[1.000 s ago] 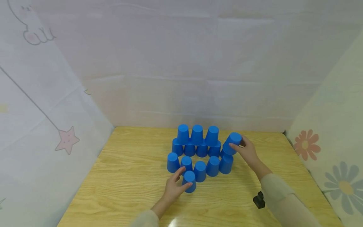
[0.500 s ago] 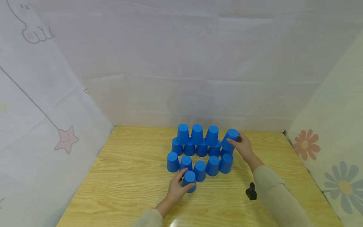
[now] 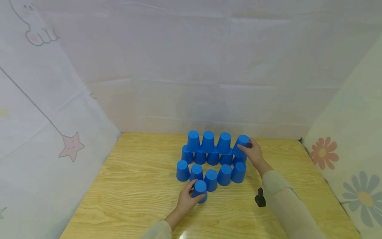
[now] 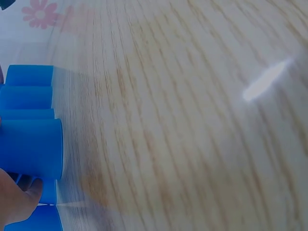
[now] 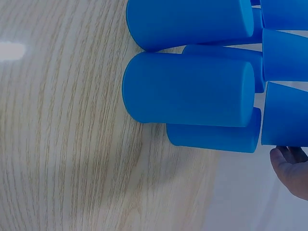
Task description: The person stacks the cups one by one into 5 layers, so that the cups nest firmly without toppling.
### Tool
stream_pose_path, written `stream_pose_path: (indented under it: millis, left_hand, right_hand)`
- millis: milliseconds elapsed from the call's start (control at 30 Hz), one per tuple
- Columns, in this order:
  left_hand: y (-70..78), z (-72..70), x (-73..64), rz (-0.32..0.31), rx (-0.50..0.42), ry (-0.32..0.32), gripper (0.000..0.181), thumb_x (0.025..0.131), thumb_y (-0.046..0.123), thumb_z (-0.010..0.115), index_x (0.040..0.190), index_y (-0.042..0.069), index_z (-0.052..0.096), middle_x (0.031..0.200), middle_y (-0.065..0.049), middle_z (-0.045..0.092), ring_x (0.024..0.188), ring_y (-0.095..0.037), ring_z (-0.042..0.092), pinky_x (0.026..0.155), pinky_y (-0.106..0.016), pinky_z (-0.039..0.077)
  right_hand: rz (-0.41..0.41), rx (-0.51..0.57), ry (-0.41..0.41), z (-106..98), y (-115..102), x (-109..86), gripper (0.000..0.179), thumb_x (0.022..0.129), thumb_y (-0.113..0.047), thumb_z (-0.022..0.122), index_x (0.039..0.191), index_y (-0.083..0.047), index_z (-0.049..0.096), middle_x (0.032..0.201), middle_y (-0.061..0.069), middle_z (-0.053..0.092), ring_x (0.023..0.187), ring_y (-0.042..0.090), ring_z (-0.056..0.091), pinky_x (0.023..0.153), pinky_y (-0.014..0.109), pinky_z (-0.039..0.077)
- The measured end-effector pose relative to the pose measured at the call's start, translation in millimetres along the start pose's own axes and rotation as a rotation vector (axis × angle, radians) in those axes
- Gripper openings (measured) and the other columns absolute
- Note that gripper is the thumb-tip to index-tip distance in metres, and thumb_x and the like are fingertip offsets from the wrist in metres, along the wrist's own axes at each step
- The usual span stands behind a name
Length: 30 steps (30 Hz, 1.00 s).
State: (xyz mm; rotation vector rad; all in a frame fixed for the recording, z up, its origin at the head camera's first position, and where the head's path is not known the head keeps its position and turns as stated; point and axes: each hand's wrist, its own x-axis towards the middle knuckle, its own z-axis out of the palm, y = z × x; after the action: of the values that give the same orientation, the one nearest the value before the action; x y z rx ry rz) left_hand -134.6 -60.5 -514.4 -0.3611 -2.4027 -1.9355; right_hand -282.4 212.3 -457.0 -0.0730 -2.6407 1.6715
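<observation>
Here, left hand (image 3: pixel 185 201) and right hand (image 3: pixel 254 154), curled cup-wide, each grip a cup (image 3: pixel 200 188): probably light, stiff, best held mid-wall.

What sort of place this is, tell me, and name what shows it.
Probably a screened-off tabletop set up indoors: a wood-grain table enclosed on three sides by pale sheets with printed flowers and a pink star, and upside-down blue cups arranged on it.
</observation>
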Motion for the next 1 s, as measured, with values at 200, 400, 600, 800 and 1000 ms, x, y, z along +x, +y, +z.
stream_pose_path:
  millis: [200, 400, 600, 800, 1000]
  left_hand:
    - [-5.8, 0.4, 0.7, -0.004, -0.002, -0.011, 0.053, 0.075, 0.005, 0.065, 0.121, -0.007, 0.041, 0.119, -0.026, 0.043, 0.107, -0.042, 0.040, 0.085, -0.054, 0.034]
    - [3.4, 0.4, -1.3, -0.031, 0.006, -0.024, 0.054, 0.076, 0.004, 0.065, 0.122, -0.007, 0.040, 0.120, -0.026, 0.042, 0.109, -0.042, 0.039, 0.087, -0.054, 0.033]
    - [3.7, 0.3, -1.0, -0.043, 0.019, -0.030, 0.053, 0.075, 0.004, 0.065, 0.121, -0.007, 0.041, 0.120, -0.026, 0.043, 0.108, -0.042, 0.039, 0.086, -0.053, 0.034]
    - [-3.0, 0.3, -0.5, -0.007, -0.015, -0.024, 0.052, 0.075, 0.003, 0.065, 0.120, -0.007, 0.042, 0.118, -0.025, 0.045, 0.107, -0.042, 0.041, 0.084, -0.053, 0.036]
    - [-28.9, 2.6, 2.4, -0.007, 0.011, -0.025, 0.053, 0.075, 0.013, 0.067, 0.122, 0.000, 0.044, 0.120, -0.017, 0.047, 0.108, -0.035, 0.043, 0.085, -0.047, 0.038]
  right_hand:
    - [0.010, -0.012, -0.002, -0.2, -1.6, 2.5, 0.069, 0.081, -0.034, 0.059, 0.133, -0.003, 0.026, 0.130, 0.023, 0.033, 0.117, 0.039, 0.030, 0.091, 0.052, 0.028]
    - [0.010, -0.007, -0.019, -1.0, -0.8, 3.6, 0.067, 0.082, -0.032, 0.058, 0.133, -0.002, 0.026, 0.130, 0.023, 0.032, 0.118, 0.039, 0.029, 0.091, 0.052, 0.028]
    - [-0.017, -0.014, -0.030, -0.2, 0.1, 5.7, 0.066, 0.082, -0.032, 0.059, 0.131, -0.001, 0.028, 0.128, 0.023, 0.034, 0.117, 0.039, 0.030, 0.091, 0.052, 0.028]
    - [-0.045, 0.001, -0.048, 1.8, 1.0, 8.5, 0.066, 0.082, -0.033, 0.059, 0.131, -0.001, 0.029, 0.127, 0.023, 0.036, 0.116, 0.038, 0.032, 0.091, 0.053, 0.029]
    - [-0.071, 0.011, -0.058, 2.3, 3.9, 9.7, 0.064, 0.082, -0.031, 0.059, 0.130, -0.001, 0.029, 0.126, 0.023, 0.036, 0.115, 0.039, 0.033, 0.090, 0.054, 0.029]
